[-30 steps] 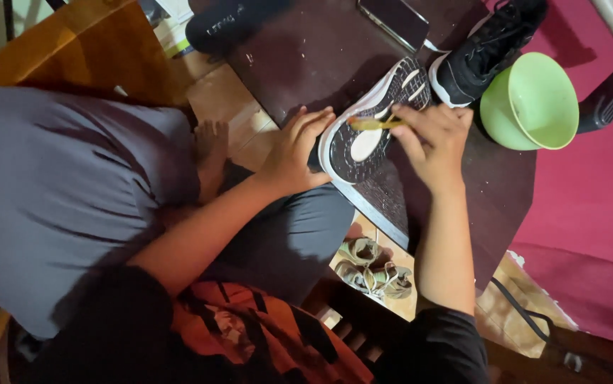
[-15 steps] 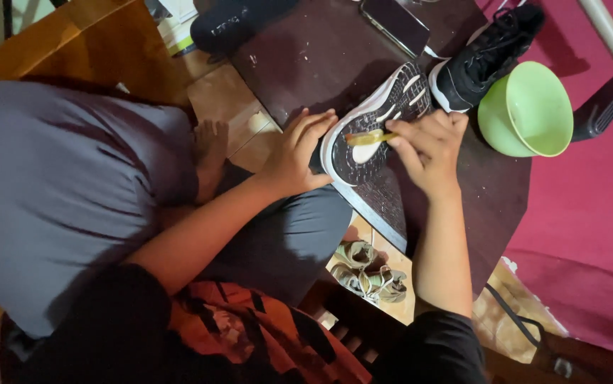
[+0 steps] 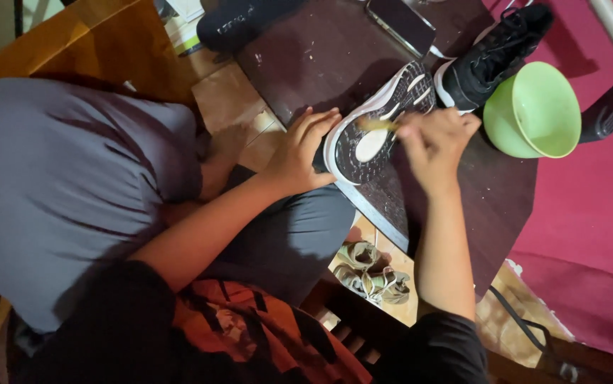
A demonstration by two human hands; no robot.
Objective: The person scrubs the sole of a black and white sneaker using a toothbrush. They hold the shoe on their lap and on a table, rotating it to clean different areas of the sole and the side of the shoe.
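A black-and-white sneaker [image 3: 377, 124] lies sole-up on the dark table [image 3: 321, 57]. My left hand [image 3: 299, 153] presses on its heel end and steadies it. My right hand [image 3: 434, 142] is closed on a small yellowish brush [image 3: 377, 125] whose head rests on the sole. The brush is blurred. A second black sneaker [image 3: 495, 53] stands upright just beyond, next to a light green bowl [image 3: 534, 110].
A phone [image 3: 399, 25] lies face-up at the far side of the table. A dark object [image 3: 239, 25] sits at the table's far left corner. A small pair of pale shoes [image 3: 370, 274] lies on the floor below. Red fabric [image 3: 598, 213] covers the right.
My right hand and the brush have shifted a little along the sole. My left hand stays on the sneaker's heel end. The view has tilted slightly.
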